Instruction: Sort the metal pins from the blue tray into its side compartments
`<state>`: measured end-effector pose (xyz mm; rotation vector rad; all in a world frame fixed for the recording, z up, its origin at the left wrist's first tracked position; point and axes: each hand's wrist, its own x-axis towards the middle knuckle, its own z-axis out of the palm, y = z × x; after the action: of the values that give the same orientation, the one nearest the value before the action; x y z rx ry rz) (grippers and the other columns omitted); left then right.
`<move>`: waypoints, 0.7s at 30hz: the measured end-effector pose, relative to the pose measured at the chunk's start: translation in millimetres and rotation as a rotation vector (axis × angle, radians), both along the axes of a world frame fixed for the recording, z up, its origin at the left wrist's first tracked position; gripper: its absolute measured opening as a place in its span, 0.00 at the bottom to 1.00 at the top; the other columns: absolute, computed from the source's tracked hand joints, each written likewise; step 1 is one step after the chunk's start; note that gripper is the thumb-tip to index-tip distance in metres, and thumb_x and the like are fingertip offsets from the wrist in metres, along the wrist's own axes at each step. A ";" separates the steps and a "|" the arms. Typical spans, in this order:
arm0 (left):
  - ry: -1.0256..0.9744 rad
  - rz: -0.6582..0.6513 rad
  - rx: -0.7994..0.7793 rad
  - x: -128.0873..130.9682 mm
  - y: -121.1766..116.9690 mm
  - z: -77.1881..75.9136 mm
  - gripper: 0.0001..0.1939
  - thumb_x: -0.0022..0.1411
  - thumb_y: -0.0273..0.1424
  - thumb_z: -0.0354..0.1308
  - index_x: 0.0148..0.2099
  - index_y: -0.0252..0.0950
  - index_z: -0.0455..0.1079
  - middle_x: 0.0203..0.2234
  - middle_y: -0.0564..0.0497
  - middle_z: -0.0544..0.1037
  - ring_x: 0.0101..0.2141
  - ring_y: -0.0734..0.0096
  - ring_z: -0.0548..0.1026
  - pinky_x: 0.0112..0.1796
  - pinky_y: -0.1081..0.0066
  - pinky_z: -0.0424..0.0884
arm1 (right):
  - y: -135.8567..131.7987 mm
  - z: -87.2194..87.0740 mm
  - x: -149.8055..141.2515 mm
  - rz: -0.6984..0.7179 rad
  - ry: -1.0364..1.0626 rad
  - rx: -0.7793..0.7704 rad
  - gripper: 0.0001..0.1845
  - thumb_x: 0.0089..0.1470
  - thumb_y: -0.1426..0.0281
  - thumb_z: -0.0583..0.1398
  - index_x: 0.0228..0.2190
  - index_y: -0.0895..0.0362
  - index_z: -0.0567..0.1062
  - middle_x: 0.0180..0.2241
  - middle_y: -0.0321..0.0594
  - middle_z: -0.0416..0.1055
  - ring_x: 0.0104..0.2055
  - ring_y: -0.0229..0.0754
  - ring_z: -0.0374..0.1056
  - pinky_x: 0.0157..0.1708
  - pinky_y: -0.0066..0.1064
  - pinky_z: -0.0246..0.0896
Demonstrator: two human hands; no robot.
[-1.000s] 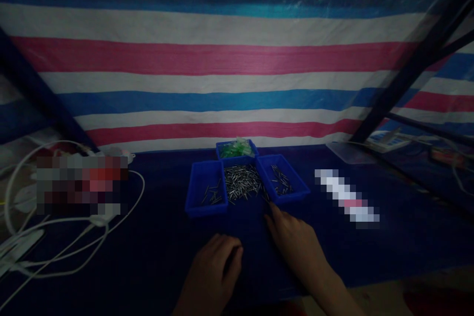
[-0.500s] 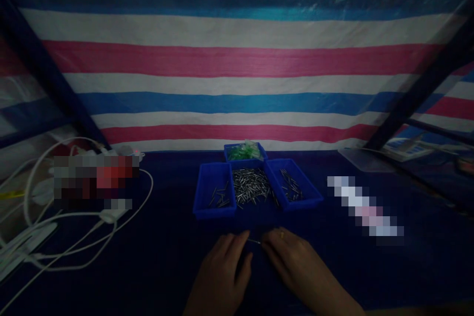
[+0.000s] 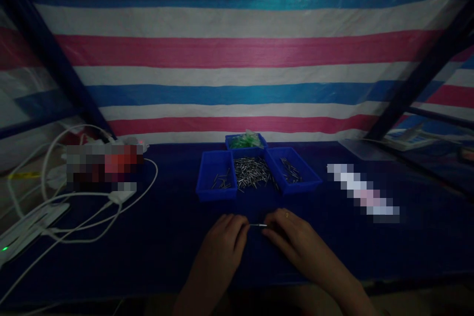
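A thin silver metal pin (image 3: 258, 225) lies level between my hands, just above or on the blue tabletop. The fingertips of my left hand (image 3: 226, 242) pinch its left end. On the opposite end, my right hand (image 3: 291, 234), wearing a ring, closes with thumb and fingers. Ahead of them, a heap of similar metal pins (image 3: 252, 173) lies between two blue trays. The left tray (image 3: 217, 158) contains several pins near its front right corner. More pins are in the right tray (image 3: 307, 177).
Behind the heap, another blue tray (image 3: 246, 149) carries green and clear plastic bags (image 3: 244, 140). White cables (image 3: 92, 197) and a power strip (image 3: 33, 227) spread over the left side. A blurred strip (image 3: 363, 192) lies at right. Striped sheeting (image 3: 244, 54) hangs behind.
My left fingers have closed from a looser spread into a pinch at the pin. More of the pin shows between my hands. The whole view has shifted slightly.
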<state>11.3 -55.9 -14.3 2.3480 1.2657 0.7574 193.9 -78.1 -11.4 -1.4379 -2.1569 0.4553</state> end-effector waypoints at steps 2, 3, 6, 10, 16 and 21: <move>-0.017 -0.026 -0.026 -0.4 -0.7 1.7 0.09 0.62 0.26 0.44 0.35 0.36 0.65 0.31 0.53 0.72 0.34 0.71 0.69 0.38 0.69 0.65 | -0.4 0.1 0.7 0.009 -0.001 0.020 0.05 0.57 0.70 0.51 0.33 0.56 0.66 0.32 0.37 0.66 0.35 0.39 0.63 0.36 0.31 0.57; -0.023 -0.038 -0.035 -0.5 -1.0 2.9 0.09 0.62 0.26 0.44 0.35 0.36 0.65 0.31 0.53 0.72 0.34 0.71 0.69 0.38 0.69 0.65 | -0.5 0.2 0.9 0.013 0.001 0.032 0.05 0.57 0.70 0.51 0.33 0.56 0.66 0.32 0.37 0.67 0.35 0.39 0.63 0.36 0.31 0.57; -0.033 -0.045 -0.043 -0.4 -2.2 6.0 0.09 0.63 0.27 0.44 0.35 0.36 0.65 0.31 0.53 0.72 0.34 0.71 0.70 0.38 0.69 0.65 | -0.7 1.0 1.2 0.016 0.003 0.060 0.07 0.58 0.70 0.50 0.33 0.56 0.68 0.32 0.37 0.67 0.36 0.39 0.63 0.37 0.31 0.57; -0.072 -0.056 -0.057 -1.1 -3.5 5.3 0.08 0.62 0.29 0.46 0.37 0.37 0.67 0.32 0.53 0.72 0.35 0.71 0.70 0.38 0.70 0.65 | -0.7 2.4 0.7 0.034 -0.004 0.082 0.10 0.58 0.69 0.49 0.32 0.56 0.69 0.31 0.37 0.68 0.35 0.39 0.63 0.37 0.31 0.56; -0.126 -0.129 -0.023 -1.0 -0.3 0.3 0.10 0.60 0.27 0.50 0.43 0.39 0.68 0.37 0.53 0.73 0.38 0.73 0.71 0.42 0.73 0.65 | -0.7 2.5 0.2 0.092 -0.007 0.096 0.11 0.59 0.68 0.48 0.32 0.56 0.70 0.31 0.38 0.68 0.35 0.38 0.63 0.37 0.29 0.56; -0.124 -0.164 0.020 -0.7 -0.8 1.2 0.09 0.58 0.26 0.52 0.40 0.39 0.70 0.33 0.54 0.75 0.35 0.73 0.72 0.39 0.73 0.67 | -1.5 4.6 -0.4 0.136 0.009 0.069 0.12 0.59 0.68 0.48 0.34 0.55 0.70 0.32 0.37 0.68 0.36 0.38 0.63 0.38 0.29 0.56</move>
<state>10.6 -56.7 -13.2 2.3451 1.0056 0.8506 193.5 -79.6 -6.8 -1.2555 -2.2494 0.4304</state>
